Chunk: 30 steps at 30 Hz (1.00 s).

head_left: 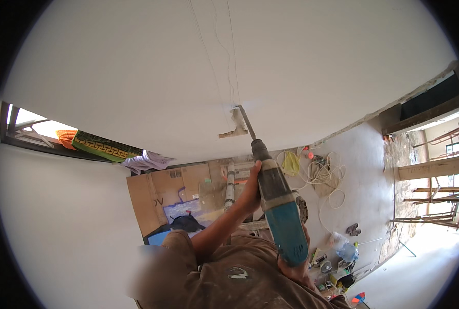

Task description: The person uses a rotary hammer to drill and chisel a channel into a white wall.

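Note:
A teal and grey hammer drill (278, 216) points up at a white plastered surface (229, 62). Its long bit (247, 122) meets a chipped groove (235, 127) in the plaster, below thin lines that run upward. My left hand (250, 191) grips the grey front of the drill just behind the chuck, with the bare forearm coming from my brown sleeve. My right hand (297, 269) holds the rear handle and is mostly hidden behind the teal body. My brown dusty shirt (229, 278) fills the lower middle.
A window opening at the left holds an orange and green patterned cloth (99, 145). Below lie a cardboard sheet (160, 198), a coil of white cable (326, 177), a yellow cloth (291, 164) and scattered tools (337, 268). Wooden poles (435, 195) stand beyond the doorway at right.

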Tool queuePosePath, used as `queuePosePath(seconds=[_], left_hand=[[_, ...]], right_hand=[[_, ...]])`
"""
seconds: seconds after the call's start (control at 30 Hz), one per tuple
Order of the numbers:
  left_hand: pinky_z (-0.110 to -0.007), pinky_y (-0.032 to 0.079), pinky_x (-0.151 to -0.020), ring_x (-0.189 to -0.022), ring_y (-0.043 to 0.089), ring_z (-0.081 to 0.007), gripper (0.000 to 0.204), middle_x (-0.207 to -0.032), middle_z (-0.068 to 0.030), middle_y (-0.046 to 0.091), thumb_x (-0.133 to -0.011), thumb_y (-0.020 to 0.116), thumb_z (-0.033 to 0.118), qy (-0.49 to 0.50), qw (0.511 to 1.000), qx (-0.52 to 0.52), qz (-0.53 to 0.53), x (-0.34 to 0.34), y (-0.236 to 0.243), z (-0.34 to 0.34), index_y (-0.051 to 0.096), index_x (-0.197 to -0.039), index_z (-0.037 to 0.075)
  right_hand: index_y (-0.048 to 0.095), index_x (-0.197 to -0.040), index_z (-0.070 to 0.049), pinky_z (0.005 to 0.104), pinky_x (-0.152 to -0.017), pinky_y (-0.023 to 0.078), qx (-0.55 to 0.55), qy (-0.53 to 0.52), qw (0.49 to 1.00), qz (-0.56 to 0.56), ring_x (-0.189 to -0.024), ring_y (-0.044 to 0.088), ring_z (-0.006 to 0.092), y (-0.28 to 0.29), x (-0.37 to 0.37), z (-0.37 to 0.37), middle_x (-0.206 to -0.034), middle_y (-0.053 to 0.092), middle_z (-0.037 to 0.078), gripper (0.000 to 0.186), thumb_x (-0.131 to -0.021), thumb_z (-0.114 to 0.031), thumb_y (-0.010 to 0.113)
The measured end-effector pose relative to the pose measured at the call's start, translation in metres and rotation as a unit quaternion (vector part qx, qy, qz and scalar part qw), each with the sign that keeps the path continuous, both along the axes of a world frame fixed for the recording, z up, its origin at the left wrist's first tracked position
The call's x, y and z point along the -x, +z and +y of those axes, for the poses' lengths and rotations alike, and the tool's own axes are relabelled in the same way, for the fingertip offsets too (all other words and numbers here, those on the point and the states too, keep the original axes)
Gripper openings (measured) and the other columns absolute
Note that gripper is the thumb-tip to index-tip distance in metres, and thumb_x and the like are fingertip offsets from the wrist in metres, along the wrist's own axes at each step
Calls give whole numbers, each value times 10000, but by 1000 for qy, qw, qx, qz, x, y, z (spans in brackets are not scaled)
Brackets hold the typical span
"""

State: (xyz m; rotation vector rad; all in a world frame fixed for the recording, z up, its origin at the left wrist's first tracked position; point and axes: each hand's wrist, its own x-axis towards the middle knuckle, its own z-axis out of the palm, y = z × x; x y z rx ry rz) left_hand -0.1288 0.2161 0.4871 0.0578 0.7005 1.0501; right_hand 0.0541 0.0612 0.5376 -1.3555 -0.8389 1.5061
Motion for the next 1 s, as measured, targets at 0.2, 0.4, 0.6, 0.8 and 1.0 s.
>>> queuePosePath(seconds=[0.2,0.4,0.6,0.8,1.0], left_hand=[[-442,484,-991,-1069,612,-279,739,-1138,-122,611,-838,560,698,25,998,-36,-48,-6,1,21,527,-1229,72],[-451,488,-986,-1080,615,-291,710,-1158,-131,621,-871,520,684,3,997,-64,-41,-7,14,-3,540,-1237,76],[-416,522,-929,-997,638,-247,667,-1060,-95,632,-876,518,679,-15,996,-84,-23,6,-10,-51,548,-1188,91],[-404,527,-916,-974,640,-232,663,-1029,-89,631,-880,510,680,0,998,-70,-3,20,-6,-52,551,-1174,88],[-409,522,-926,-984,638,-239,675,-1046,-94,628,-879,518,675,-10,998,-61,-30,37,-12,-29,538,-1201,82]], right_hand=[[291,-1429,-46,328,-859,497,-114,115,985,-64,-997,590,205,44,-12,29,-1184,559,141,813,-693,51,623],[227,-1501,-54,362,-938,453,-116,134,982,-56,-1113,557,239,43,-21,-4,-1228,537,159,884,-708,9,611],[195,-1513,-63,409,-1021,412,-150,124,976,-94,-1218,536,323,20,-4,-62,-1294,533,215,920,-700,-31,626],[189,-1515,-71,414,-1035,402,-128,126,979,-97,-1240,521,336,15,12,-61,-1306,524,221,920,-707,-41,629],[183,-1504,-39,350,-952,449,-164,111,973,-117,-1133,550,255,15,34,-39,-1292,496,183,909,-697,24,596]])
